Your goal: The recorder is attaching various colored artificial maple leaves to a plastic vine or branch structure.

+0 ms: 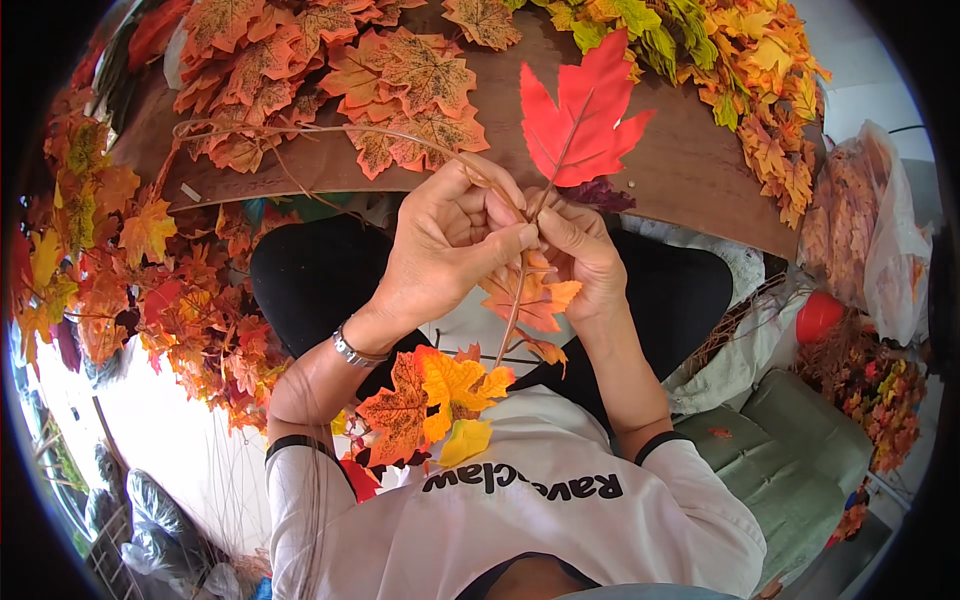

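Note:
Over my lap, my left hand (450,235) pinches a brown vine stem (410,135), which loops back toward the board at the upper left. Close against it, my right hand (580,250) is closed at the base of a red artificial maple leaf (583,115), which stands upright above the fingers. Both sets of fingertips meet at one spot, so the exact joint between leaf and stem is hidden. Below them the vine runs down toward my shirt, carrying an orange leaf (530,300), a yellow leaf (455,385) and a darker orange leaf (395,410).
A brown board (660,200) lies across in front of me. On it are piles of speckled orange leaves (425,75) and yellow-green leaves (640,25). A leafy garland (190,270) hangs at left. At right are a plastic bag of leaves (850,220) and a green cushioned seat (770,470).

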The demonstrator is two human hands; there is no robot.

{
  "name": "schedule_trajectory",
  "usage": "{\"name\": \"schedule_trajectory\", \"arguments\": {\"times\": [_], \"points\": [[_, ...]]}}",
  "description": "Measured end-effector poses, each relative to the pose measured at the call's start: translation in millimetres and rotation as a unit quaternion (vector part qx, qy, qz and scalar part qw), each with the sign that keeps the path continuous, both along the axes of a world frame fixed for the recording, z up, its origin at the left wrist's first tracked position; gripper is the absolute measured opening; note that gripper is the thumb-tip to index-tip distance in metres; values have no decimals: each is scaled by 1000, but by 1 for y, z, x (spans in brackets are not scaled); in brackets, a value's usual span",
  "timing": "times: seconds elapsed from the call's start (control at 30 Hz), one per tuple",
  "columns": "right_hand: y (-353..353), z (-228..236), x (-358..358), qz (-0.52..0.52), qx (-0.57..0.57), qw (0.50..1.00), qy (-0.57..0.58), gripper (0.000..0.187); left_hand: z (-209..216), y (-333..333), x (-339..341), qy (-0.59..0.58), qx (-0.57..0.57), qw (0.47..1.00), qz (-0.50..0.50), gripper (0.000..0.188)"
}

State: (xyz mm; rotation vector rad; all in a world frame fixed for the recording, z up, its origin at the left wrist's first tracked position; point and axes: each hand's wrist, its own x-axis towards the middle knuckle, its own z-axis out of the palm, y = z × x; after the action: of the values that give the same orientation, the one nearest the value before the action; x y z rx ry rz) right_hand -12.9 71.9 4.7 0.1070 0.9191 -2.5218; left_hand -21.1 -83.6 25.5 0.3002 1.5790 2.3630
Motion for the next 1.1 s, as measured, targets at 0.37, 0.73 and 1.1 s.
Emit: {"name": "schedule_trajectory", "arguments": {"times": [0.37,0.73,1.1], "points": [[5,-11,-7,22,5,993,114,12,0,-3,-4,-47,27,998,-32,17],[13,-4,-10,-20,111,983,143,13,5,-9,-15,41,-53,997,-25,14],[1,-26,0,136,-16,991,0,21,2,-28,-12,75,78,992,-72,10]]}}
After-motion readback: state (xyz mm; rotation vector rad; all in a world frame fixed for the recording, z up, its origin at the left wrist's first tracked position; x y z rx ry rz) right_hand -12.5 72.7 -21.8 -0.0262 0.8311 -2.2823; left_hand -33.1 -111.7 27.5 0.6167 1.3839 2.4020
